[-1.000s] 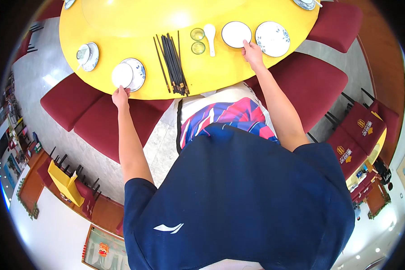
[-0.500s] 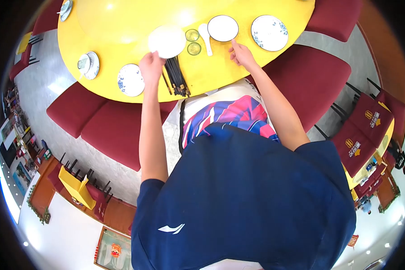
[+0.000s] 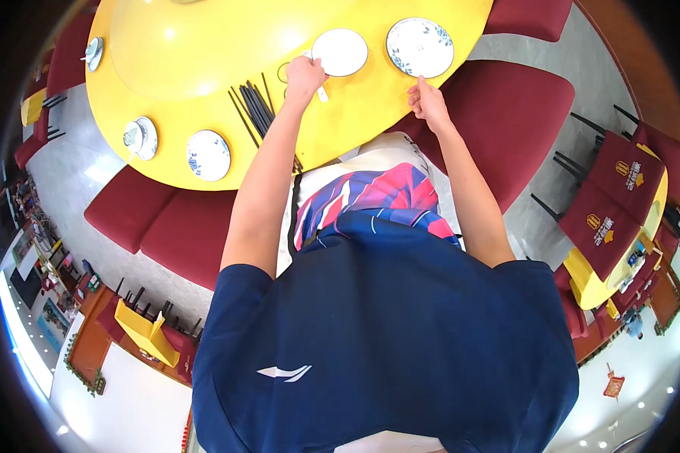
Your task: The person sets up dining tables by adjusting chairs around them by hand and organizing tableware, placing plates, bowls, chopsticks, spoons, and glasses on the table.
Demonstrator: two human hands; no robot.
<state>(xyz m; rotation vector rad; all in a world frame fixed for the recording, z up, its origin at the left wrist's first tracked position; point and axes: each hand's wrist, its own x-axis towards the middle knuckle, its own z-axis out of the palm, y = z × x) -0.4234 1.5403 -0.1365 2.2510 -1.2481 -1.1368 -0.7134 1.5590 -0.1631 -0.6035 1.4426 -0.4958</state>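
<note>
My left hand (image 3: 307, 74) is closed at the left edge of a round white dish (image 3: 340, 52) with a thin dark rim. Partly hidden behind that hand are a green-tinted glass (image 3: 282, 72) and a white spoon (image 3: 323, 94). My right hand (image 3: 431, 104) has one fingertip at the near rim of a blue-flowered plate (image 3: 421, 47); its other fingers are loosely bent and apart, clear of the plate. Black chopsticks (image 3: 255, 112) lie fanned out left of my left forearm, which covers part of them.
The round yellow table (image 3: 166, 83) also bears another flowered plate (image 3: 208, 155) and a cup with saucer (image 3: 148, 137) at the left. Dark red chairs (image 3: 499, 128) stand close around its edge. Another table with dark red chairs (image 3: 608, 196) is at the right.
My left hand has moved right, from a white dish over the chopsticks to the remaining visible white dish. My right hand has shifted from that dish to the flowered plate. The view has turned slightly.
</note>
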